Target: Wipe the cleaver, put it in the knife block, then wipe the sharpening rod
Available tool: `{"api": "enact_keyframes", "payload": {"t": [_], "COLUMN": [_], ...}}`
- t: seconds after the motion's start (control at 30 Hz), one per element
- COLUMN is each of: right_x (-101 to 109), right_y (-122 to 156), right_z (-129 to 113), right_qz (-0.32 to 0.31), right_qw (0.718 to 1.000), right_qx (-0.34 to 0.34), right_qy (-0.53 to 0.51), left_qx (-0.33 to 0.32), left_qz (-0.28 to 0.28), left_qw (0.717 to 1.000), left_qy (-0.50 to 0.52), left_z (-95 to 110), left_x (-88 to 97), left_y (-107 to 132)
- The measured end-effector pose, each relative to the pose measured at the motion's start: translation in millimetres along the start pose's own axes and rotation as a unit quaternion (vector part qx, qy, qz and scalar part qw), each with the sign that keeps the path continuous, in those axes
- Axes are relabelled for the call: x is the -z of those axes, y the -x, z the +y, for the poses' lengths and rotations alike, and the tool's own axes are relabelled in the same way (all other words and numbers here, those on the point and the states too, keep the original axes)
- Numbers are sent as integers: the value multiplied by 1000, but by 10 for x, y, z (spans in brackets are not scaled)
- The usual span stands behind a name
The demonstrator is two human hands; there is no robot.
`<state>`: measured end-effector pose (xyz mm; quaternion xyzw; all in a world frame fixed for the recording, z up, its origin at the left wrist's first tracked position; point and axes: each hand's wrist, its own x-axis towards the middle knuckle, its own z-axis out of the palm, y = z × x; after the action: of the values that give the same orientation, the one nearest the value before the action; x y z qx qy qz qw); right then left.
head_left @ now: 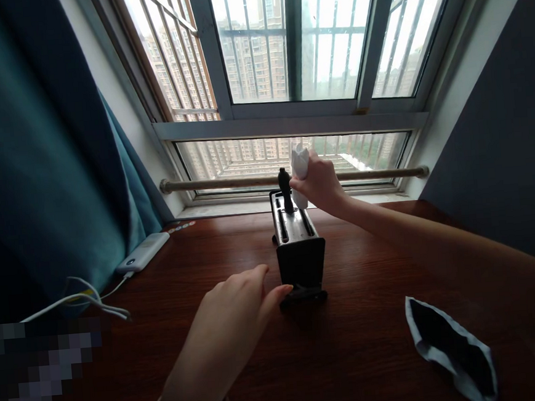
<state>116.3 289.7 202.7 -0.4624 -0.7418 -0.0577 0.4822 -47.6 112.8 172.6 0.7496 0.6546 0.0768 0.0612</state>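
Note:
A narrow block (301,266) with black ends and a silvery slotted top stands on the table; it looks like a knife holder. One black handle (285,190) sticks up from its top. My right hand (322,182) is closed around an upright, elongated white object (299,166) that looks wrapped. Its lower end is over or at the far right part of the slotted top; I cannot tell if it goes into a slot. My left hand (238,305) holds nothing, thumb and fingers apart, just left of the block's lower front.
On the dark red wooden table (354,354), a black and white pouch-like piece (452,346) lies at right. A white power strip (144,252) and white cables (89,295) lie at left by a teal curtain (59,149). A rail (229,183) crosses the window behind.

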Motion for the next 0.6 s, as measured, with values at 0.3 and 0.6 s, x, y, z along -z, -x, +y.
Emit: {"api": "enact_keyframes", "payload": {"t": [0.3, 0.6], "right_x": [-42, -254], "right_y": [155, 204], "right_z": [85, 156], "right_qz": [-32, -69], "right_qw": [999, 967], "right_qx": [-22, -147], "right_qy": [-16, -199], "left_qx": [7, 1], "left_qz": [-5, 6], "left_qw": [1000, 1000], "left_qy": [6, 15], "left_z": [22, 14], "left_x": [-3, -9], "left_y": [-2, -20]}}
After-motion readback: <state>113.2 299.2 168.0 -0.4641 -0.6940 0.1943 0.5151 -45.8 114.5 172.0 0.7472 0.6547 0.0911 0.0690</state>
